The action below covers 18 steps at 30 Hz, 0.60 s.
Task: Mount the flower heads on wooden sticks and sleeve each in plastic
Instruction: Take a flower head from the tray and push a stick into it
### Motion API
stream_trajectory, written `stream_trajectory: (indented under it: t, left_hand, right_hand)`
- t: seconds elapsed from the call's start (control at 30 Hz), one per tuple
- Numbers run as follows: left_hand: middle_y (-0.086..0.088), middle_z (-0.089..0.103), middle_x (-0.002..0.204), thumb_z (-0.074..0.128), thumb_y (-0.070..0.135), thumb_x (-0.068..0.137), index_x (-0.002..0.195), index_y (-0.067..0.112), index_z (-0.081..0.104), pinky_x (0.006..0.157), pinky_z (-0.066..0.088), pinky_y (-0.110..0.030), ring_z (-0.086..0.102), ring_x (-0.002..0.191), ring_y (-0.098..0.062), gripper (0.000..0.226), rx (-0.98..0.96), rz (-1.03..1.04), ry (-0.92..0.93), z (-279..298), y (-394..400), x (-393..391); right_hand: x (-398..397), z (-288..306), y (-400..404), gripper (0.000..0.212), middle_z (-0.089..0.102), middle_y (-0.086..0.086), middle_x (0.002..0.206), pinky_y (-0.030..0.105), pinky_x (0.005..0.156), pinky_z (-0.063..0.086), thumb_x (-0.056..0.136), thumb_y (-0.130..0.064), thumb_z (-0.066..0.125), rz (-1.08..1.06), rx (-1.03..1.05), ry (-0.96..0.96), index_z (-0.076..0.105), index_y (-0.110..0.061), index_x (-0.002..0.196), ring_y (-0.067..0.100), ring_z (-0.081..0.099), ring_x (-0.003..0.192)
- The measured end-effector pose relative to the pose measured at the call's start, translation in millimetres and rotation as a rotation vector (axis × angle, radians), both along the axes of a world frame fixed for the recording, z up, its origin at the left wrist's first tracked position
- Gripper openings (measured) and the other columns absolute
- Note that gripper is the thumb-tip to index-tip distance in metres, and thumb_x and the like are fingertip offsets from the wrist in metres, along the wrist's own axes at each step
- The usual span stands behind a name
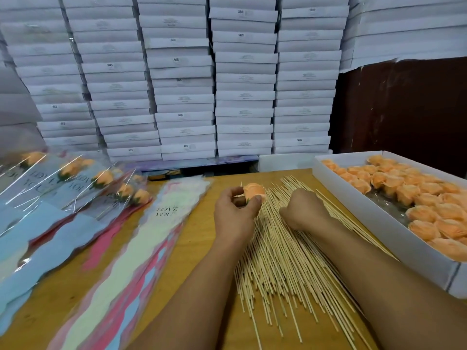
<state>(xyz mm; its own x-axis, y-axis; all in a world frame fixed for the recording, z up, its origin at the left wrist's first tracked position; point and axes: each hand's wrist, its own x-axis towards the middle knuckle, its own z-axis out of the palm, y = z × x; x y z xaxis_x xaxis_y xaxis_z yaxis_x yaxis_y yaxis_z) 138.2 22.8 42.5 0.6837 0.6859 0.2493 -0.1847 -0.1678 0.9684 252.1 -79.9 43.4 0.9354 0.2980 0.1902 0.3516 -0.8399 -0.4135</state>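
Observation:
My left hand (236,210) pinches an orange flower head (254,191) above the far end of a spread pile of wooden sticks (285,258) on the wooden table (202,238). My right hand (304,209) is curled down on the sticks just right of the flower; what its fingers hold is hidden. A white box (353,198) at the right holds several loose orange flower heads (409,188). A stack of empty plastic sleeves (141,243) printed "LOVE YOU" lies left of my arms. Sleeved flowers on sticks (75,183) lie at the far left.
A wall of stacked white flat boxes (182,79) rises behind the table. A dark brown panel (404,109) stands at the back right. An empty white box (285,161) sits behind the sticks at the table's far edge.

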Motion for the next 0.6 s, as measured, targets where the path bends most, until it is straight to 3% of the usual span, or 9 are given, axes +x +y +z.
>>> stream_trajectory:
  t: [0.07, 0.23, 0.37, 0.43, 0.6]
  left_hand:
    - [-0.005, 0.071, 0.097, 0.077, 0.017, 0.086, 0.115, 0.018, 0.06, 0.083, 0.061, -0.04, 0.073, 0.087, -0.02, 0.034, -0.052, -0.014, -0.02, -1.1, 0.1, 1.3]
    - [-0.003, 0.07, 0.093, 0.072, 0.012, 0.09, 0.106, 0.022, 0.058, 0.075, 0.061, -0.029, 0.075, 0.08, -0.017, 0.024, -0.174, -0.05, -0.071, 0.2, 1.4, 3.3]
    - [0.002, 0.073, 0.08, 0.072, 0.011, 0.09, 0.114, 0.013, 0.06, 0.071, 0.061, -0.025, 0.075, 0.077, -0.016, 0.026, -0.234, -0.079, -0.096, -0.3, 3.5, 3.8]
    - [0.007, 0.074, 0.071, 0.071, 0.01, 0.091, 0.116, 0.011, 0.06, 0.069, 0.061, -0.025, 0.075, 0.076, -0.015, 0.027, -0.25, -0.088, -0.098, -0.7, 5.1, 4.4]
    - [-0.01, 0.075, 0.091, 0.07, 0.009, 0.092, 0.122, 0.021, 0.057, 0.07, 0.061, -0.029, 0.076, 0.08, -0.021, 0.035, -0.303, -0.085, -0.105, 0.1, 6.6, 4.2]
  right_hand:
    - [-1.8, -1.1, 0.1, 0.035, 0.055, 0.001, 0.073, 0.028, 0.047, 0.028, 0.086, -0.038, 0.074, 0.02, 0.01, 0.004, 0.049, -0.017, 0.071, 0.016, 0.05, 0.062]
    - [-2.5, -0.9, -1.8, 0.024, 0.059, 0.002, 0.071, 0.027, 0.046, 0.03, 0.084, -0.021, 0.072, 0.018, 0.016, 0.039, 0.054, -0.014, 0.07, 0.018, 0.055, 0.061]
    - [1.9, 1.2, -8.6, 0.028, 0.052, 0.002, 0.061, 0.026, 0.045, 0.03, 0.084, -0.017, 0.069, 0.018, 0.108, 0.117, 0.051, -0.013, 0.063, 0.019, 0.049, 0.053]
    - [1.8, 2.7, -11.4, 0.025, 0.058, 0.004, 0.06, 0.024, 0.046, 0.034, 0.084, -0.018, 0.07, 0.021, 0.194, 0.164, 0.057, -0.011, 0.064, 0.02, 0.052, 0.049]
    - [2.2, 8.6, -20.9, 0.024, 0.073, 0.018, 0.068, 0.032, 0.056, 0.05, 0.083, -0.018, 0.078, 0.061, 0.453, 0.256, 0.076, 0.006, 0.085, 0.019, 0.058, 0.047]
